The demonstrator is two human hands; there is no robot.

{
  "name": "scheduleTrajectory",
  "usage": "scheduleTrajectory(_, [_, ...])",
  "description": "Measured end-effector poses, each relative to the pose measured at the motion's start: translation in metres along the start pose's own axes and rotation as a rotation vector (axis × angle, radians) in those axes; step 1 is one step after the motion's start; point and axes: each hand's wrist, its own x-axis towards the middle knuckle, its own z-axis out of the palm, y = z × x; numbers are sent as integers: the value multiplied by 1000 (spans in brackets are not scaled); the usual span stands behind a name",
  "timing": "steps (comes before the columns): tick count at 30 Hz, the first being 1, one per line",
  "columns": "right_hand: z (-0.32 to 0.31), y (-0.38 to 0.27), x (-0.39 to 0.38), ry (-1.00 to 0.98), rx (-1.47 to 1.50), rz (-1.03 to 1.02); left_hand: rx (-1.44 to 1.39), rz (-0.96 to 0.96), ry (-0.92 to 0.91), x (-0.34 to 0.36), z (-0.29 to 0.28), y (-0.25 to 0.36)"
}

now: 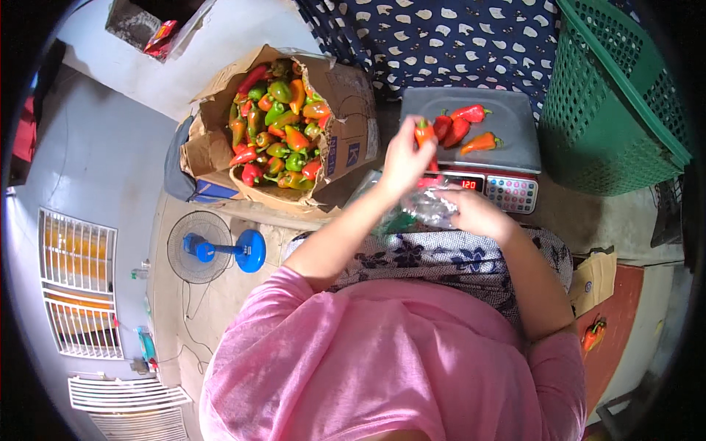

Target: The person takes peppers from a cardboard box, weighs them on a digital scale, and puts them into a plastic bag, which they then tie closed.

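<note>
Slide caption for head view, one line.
Left hand holds a pepper, right hand a plastic bag, at a scale bearing more peppers.

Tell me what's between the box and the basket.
In the head view, the scale with peppers on it, plus your left hand holding another pepper.

A left hand [407,158] grips an orange-red tapered pepper [424,134] near a grey-topped digital scale [518,156] bearing four red and orange peppers [457,134]; the right hand [476,210] holds a crumpled clear plastic bag [432,209].
</note>
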Motion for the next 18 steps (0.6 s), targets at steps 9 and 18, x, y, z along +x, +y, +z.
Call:
scheduleTrajectory(9, [46, 16, 4, -405, -128, -19, 544, -136, -177, 65, 16, -60])
scheduleTrajectory(18, [35, 8, 5, -479, -135, 6, 824, -312, -359, 78, 19, -54])
